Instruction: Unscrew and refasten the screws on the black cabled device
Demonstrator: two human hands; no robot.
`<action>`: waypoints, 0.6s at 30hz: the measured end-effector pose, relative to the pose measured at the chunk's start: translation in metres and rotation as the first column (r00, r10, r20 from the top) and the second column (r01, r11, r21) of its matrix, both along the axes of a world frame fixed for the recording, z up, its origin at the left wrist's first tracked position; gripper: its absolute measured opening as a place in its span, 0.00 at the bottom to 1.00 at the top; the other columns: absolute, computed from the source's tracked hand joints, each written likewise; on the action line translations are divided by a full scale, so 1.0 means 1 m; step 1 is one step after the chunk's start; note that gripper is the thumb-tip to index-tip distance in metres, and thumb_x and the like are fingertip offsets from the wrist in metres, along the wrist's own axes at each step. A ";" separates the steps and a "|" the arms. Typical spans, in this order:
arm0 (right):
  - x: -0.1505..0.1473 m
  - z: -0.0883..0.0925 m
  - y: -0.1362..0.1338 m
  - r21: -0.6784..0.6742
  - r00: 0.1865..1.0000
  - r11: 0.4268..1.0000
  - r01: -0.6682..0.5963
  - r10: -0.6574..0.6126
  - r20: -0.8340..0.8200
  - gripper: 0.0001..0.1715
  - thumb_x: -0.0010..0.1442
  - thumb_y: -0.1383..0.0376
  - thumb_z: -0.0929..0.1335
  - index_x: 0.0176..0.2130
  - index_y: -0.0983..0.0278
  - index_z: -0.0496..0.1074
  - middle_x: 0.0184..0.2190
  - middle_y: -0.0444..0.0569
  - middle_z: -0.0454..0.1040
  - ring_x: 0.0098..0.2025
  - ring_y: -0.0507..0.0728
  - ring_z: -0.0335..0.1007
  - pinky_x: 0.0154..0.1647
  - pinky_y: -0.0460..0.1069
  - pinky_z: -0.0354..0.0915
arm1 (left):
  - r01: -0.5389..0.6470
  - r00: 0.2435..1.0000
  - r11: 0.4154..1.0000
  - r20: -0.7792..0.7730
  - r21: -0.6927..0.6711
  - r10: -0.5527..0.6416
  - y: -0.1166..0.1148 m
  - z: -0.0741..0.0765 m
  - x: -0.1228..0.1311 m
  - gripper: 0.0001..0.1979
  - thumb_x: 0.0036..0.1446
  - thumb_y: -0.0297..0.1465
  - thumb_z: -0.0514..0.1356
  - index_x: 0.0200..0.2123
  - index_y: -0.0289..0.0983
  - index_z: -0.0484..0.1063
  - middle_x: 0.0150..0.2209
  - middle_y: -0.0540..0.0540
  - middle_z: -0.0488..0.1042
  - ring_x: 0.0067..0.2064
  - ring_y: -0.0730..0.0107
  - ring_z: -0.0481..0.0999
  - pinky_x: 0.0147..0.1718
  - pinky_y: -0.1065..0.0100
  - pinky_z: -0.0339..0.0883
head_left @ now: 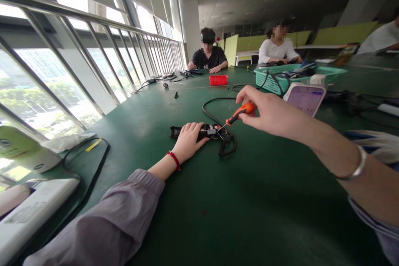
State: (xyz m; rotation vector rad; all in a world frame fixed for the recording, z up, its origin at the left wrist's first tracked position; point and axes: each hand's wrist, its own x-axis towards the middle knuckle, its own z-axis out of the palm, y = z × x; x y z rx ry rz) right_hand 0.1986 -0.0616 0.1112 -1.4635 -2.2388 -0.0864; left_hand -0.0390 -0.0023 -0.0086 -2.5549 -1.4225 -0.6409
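Note:
My left hand lies over a long black device with its inner parts exposed, fingers wrapped across it and pressing it to the table. My right hand grips an orange and black screwdriver by the handle. The screwdriver's shaft slants down left, its tip at the device's right end, among small parts and thin wires. I cannot tell whether the tip sits in a screw. A black cable loops out from that end and curves back across the table.
On the green table stand a red tray and a teal basket with cables. A phone leans behind my right wrist. A green bottle and white box are at left. Several people sit across the table.

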 end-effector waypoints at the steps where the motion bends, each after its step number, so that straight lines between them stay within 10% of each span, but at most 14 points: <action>1: 0.002 0.001 0.000 -0.007 1.000 1.000 -0.002 0.002 0.012 0.15 0.54 0.62 0.65 0.43 0.59 0.62 0.29 0.42 0.72 0.26 0.52 0.65 0.24 0.45 0.53 | 0.000 1.000 1.000 0.000 0.000 0.000 0.000 0.000 0.000 0.24 0.58 0.41 0.56 0.54 0.34 0.62 0.47 0.40 0.69 0.48 0.57 0.65 0.52 0.56 0.59; 8: 0.001 0.007 -0.005 -0.171 0.979 0.972 0.162 -0.136 0.152 0.20 0.64 0.54 0.54 0.35 0.58 0.69 0.16 0.42 0.66 0.19 0.53 0.62 0.22 0.47 0.50 | -0.018 1.000 1.000 -0.022 -0.012 0.018 -0.001 0.002 0.000 0.24 0.58 0.39 0.57 0.54 0.32 0.62 0.48 0.40 0.69 0.49 0.56 0.65 0.53 0.57 0.58; 18: 0.010 0.000 -0.003 0.029 0.992 0.999 0.032 -0.035 0.123 0.15 0.54 0.63 0.65 0.43 0.58 0.66 0.33 0.45 0.75 0.27 0.54 0.68 0.26 0.47 0.54 | -0.012 1.000 1.000 -0.017 -0.021 0.012 -0.002 0.002 0.001 0.24 0.58 0.40 0.56 0.54 0.33 0.62 0.48 0.40 0.69 0.49 0.56 0.65 0.52 0.56 0.59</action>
